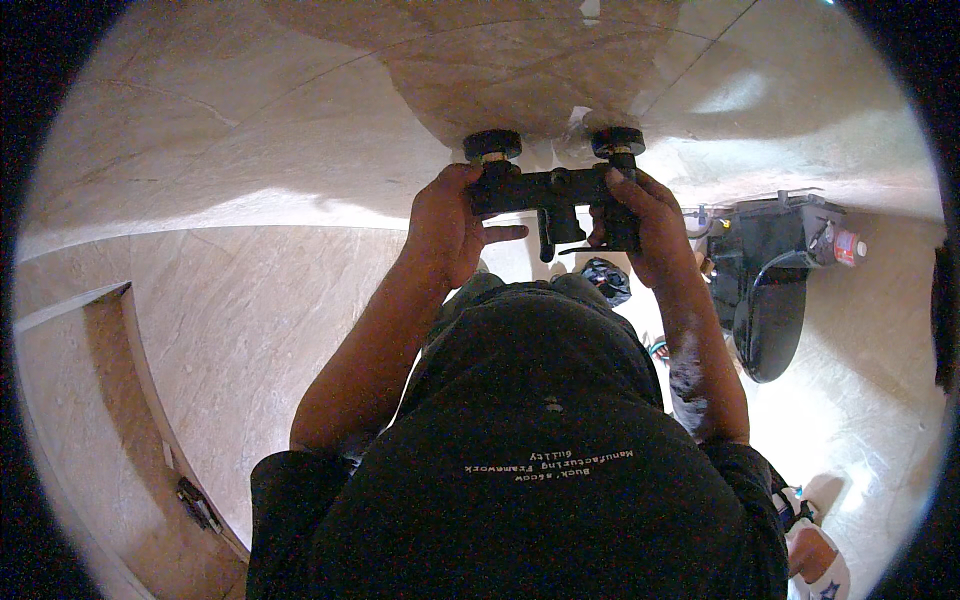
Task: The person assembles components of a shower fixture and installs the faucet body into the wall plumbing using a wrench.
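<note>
A: Head view. Nearest the lens, lower centre: dark shirt [540,470], both forearms rising from it toward upper centre.

B: Hands?

A: Left hand [445,225] clenched round the left end of a black bracket [545,190]; one finger lies straight along its lower edge. Right hand [645,225] wrapped round the right end. Bracket sits upper centre of frame, held level in the air, above a pale stone floor [230,290].

B: Build?

A: Cross-bar, two round black knobs [492,145] on top at the ends, a short post hanging from the middle. Judged rigid, metal or hard plastic, moderate weight; will not flex.

B: Hold points?

A: Bar ends, as now. Knobs likely turn, so poor grips; smooth finish may slip.

B: Surroundings?

A: Black machine [775,270] at right, well apart. Sandalled foot [815,560] lower right.
</note>
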Available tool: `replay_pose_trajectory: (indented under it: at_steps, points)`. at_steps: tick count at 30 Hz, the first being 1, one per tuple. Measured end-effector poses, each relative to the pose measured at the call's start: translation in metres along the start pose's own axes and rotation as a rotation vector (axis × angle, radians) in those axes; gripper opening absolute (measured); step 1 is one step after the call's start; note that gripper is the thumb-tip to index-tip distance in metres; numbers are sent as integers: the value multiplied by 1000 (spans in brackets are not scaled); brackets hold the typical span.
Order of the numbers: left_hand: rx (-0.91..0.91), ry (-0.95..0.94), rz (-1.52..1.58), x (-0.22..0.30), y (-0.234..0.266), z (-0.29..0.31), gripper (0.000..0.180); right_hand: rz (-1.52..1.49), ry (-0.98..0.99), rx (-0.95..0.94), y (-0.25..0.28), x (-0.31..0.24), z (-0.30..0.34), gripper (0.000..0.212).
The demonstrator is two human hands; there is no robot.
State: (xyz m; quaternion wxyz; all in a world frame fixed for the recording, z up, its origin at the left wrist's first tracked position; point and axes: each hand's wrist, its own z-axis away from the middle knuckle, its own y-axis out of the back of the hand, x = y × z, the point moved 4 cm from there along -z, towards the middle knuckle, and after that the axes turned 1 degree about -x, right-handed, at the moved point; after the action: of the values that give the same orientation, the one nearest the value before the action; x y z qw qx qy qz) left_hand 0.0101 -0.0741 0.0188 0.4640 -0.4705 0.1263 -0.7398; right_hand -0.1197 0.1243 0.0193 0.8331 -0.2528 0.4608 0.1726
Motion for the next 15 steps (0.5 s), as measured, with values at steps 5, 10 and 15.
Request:
replay_pose_trajectory:
  at_steps: [5,10,15]
  points:
    - [78,-72,-236,-4,2,-5,36,-6,8,6,-2,-2,1,34]
    - [35,-68,-76,2,-3,2,33,-40,-8,-11,-2,0,2,33]
    - [96,-64,-213,-2,1,-3,32,-15,-18,-23,-1,-1,2,34]
